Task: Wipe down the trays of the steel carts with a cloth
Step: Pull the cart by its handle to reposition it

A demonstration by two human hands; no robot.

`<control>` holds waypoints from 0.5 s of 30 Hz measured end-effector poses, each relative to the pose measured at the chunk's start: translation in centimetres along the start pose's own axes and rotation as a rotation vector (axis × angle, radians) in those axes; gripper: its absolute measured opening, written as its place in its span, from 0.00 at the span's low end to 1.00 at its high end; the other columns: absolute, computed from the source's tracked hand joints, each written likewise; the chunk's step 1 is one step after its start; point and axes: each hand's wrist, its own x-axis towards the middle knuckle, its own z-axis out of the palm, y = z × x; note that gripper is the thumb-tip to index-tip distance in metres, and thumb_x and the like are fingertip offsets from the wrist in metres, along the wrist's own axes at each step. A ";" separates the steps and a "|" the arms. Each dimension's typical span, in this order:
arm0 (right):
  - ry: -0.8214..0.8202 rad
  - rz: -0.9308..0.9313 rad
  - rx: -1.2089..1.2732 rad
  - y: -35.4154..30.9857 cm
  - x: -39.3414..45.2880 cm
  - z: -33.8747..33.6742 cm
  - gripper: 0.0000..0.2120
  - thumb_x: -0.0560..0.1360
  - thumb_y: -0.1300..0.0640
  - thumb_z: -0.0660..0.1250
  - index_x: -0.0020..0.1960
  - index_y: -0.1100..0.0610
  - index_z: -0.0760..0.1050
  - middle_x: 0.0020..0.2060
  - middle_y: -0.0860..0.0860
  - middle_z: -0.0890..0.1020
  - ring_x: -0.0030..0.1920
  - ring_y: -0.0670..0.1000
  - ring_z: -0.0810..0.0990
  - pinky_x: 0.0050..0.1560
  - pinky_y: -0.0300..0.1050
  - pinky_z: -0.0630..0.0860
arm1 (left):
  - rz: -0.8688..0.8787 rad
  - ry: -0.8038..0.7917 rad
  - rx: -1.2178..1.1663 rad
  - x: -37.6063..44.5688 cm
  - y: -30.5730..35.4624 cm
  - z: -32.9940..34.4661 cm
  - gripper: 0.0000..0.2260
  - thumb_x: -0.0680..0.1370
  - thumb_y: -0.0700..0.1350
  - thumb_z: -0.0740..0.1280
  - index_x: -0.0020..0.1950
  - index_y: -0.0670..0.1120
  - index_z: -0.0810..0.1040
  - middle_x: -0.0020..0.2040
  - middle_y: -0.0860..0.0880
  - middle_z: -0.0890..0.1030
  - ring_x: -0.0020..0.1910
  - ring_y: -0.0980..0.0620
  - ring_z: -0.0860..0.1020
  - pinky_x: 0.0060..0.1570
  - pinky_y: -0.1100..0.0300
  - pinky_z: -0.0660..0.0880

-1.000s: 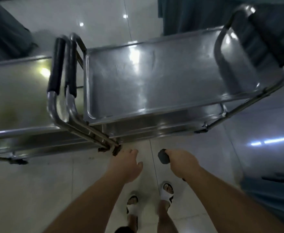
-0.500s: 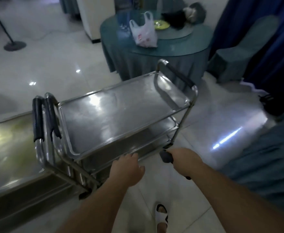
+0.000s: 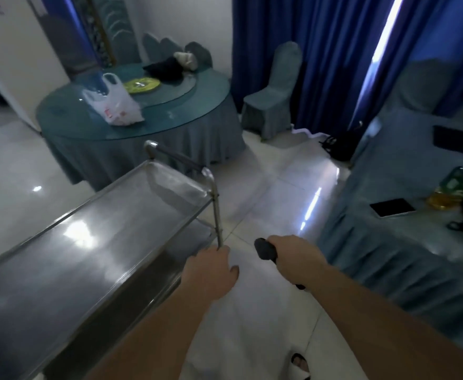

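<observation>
A dim hall with a pale, glossy tiled floor (image 3: 14,187) and deep blue curtains (image 3: 334,64) across the upper right of the frame.

The steel cart (image 3: 93,242) runs from the lower left corner up toward the centre. Its top tray (image 3: 60,259) is bare and shines under the ceiling lights; whether that shine means it has been wiped I cannot tell. A lower tray (image 3: 197,231) shows only as a dark sliver under the far end. The cart's handle (image 3: 181,160) arches over its far end, near centre frame.

The left hand (image 3: 211,272) hangs just beside the cart's near corner post, fingers loosely curled and holding nothing; whether it touches the post is unclear. The right hand (image 3: 296,259), in the lower middle, grips a dark handle-like object (image 3: 264,249); what it is cannot be made out, and it does not look like a cloth. No cloth shows in either hand or on the tray, so I judge no wiping is under way at this moment; how much remains cannot be read from here.

Farther out, a round table (image 3: 197,116) in the upper left carries a white plastic bag (image 3: 115,105) and a yellow plate (image 3: 141,85). A covered chair (image 3: 274,97) stands by the curtains. At the right edge, another draped table (image 3: 389,256) holds a tablet (image 3: 392,207).
</observation>
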 end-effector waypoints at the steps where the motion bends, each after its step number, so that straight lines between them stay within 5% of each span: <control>1: 0.006 0.012 0.010 2.1 0.7 -0.8 0.13 0.80 0.61 0.61 0.62 0.49 0.73 0.49 0.49 0.80 0.46 0.53 0.80 0.44 0.46 0.77 | 0.017 0.000 0.018 1.9 1.9 -0.3 0.19 0.82 0.63 0.57 0.65 0.53 0.73 0.62 0.48 0.79 0.60 0.44 0.79 0.59 0.46 0.76; 8: 0.054 0.081 0.015 17.1 6.4 -8.7 0.19 0.79 0.63 0.60 0.67 0.49 0.71 0.46 0.47 0.75 0.40 0.50 0.74 0.34 0.42 0.67 | 0.097 0.005 0.100 15.1 14.7 -4.2 0.26 0.83 0.62 0.57 0.77 0.52 0.68 0.70 0.48 0.76 0.66 0.44 0.76 0.62 0.46 0.74; 15: 0.038 0.132 0.000 25.4 13.7 -13.2 0.20 0.79 0.63 0.60 0.68 0.49 0.71 0.50 0.49 0.78 0.48 0.54 0.79 0.42 0.47 0.73 | 0.112 -0.005 0.130 24.7 19.7 -7.0 0.27 0.82 0.63 0.55 0.78 0.53 0.67 0.72 0.49 0.75 0.67 0.45 0.75 0.63 0.46 0.72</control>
